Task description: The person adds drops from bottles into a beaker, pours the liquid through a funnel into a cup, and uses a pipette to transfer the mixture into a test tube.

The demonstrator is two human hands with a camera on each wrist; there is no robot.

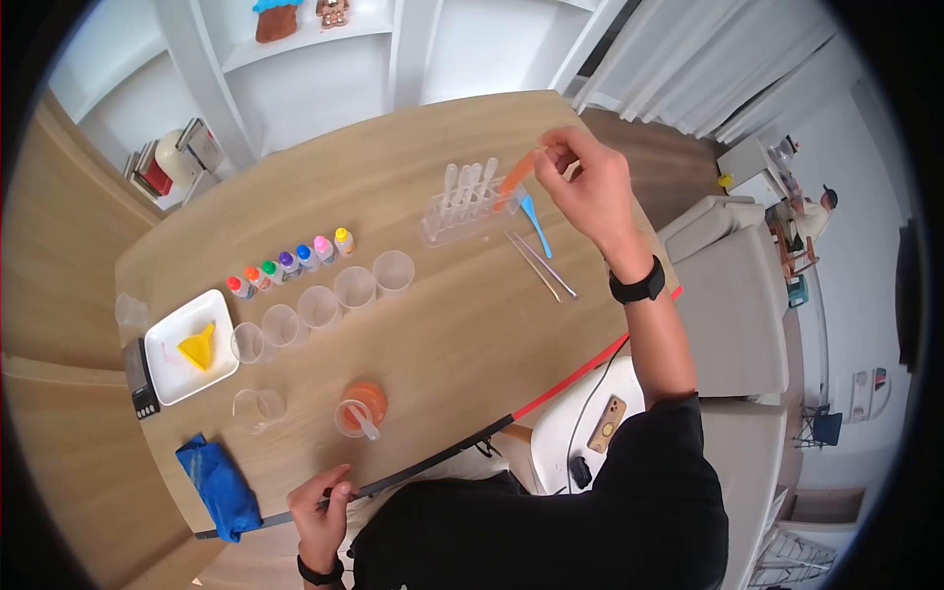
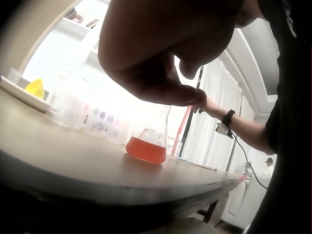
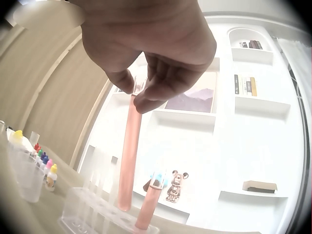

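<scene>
Over the far right of the table, my right hand (image 1: pixel 590 182) pinches the top of a test tube (image 3: pixel 129 156) filled with orange liquid. The tube slants slightly, its rounded bottom close over the clear rack (image 1: pixel 462 224). Another test tube (image 3: pixel 148 207) with the same orange liquid stands in the rack's end, beside several white plastic droppers (image 1: pixel 470 182). My left hand (image 1: pixel 323 506) hangs by the near table edge, fingers loosely curled, nothing visible in them. Nearest to it is a conical flask (image 2: pixel 146 150) partly filled with orange liquid, with a dropper (image 1: pixel 366 425) poking from its mouth.
Several clear cups (image 1: pixel 318 308) line up before small colour bottles (image 1: pixel 286 263). On the left are a white tray (image 1: pixel 162 383) with a yellow funnel (image 1: pixel 197 347), a beaker (image 1: pixel 258 408) and a blue cloth (image 1: pixel 221 489). A blue spatula (image 1: pixel 536 226) and thin rods (image 1: pixel 539 265) lie right of the rack.
</scene>
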